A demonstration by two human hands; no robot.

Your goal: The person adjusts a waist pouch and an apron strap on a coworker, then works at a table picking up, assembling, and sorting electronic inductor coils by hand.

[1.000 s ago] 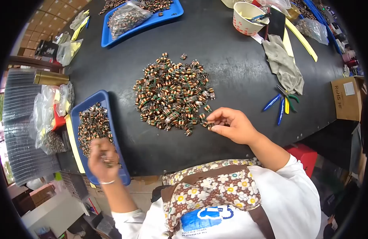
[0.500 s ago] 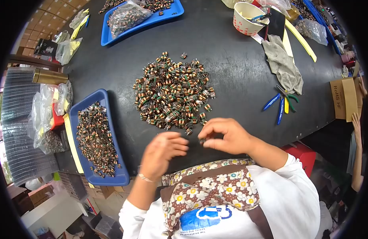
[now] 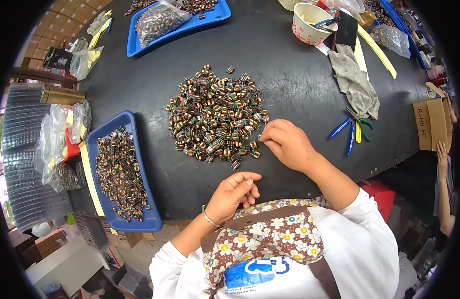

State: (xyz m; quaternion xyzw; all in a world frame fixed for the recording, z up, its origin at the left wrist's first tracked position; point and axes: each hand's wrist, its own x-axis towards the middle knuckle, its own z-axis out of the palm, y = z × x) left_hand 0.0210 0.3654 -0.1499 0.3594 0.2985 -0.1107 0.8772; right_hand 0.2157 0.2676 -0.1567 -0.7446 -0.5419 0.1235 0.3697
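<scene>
A heap of small copper-wound coils [image 3: 215, 117] with green and dark parts lies on the black table. At the heap's right edge, my right hand [image 3: 292, 147] is closed in a pinch on a small coil [image 3: 260, 138], of which only a tiny end shows at the fingertips. Nearer my body, below the heap, my left hand [image 3: 232, 197] has its fingers curled inward and the thumb against them. Whatever may be inside that hand is hidden.
On the left, a blue tray [image 3: 157, 222] holds many more coils. Another blue tray [image 3: 177, 35] with a bagged lot stands at the back. To the right are pliers [image 3: 358, 119], a grey cloth [image 3: 352, 79] and a paper tub [image 3: 307, 32]. Another person's hand [image 3: 442, 154] touches a carton [image 3: 429, 124].
My right hand has moved up and away from me to the heap's right edge. My left hand has shifted right and toward my body, its fingers curling in.
</scene>
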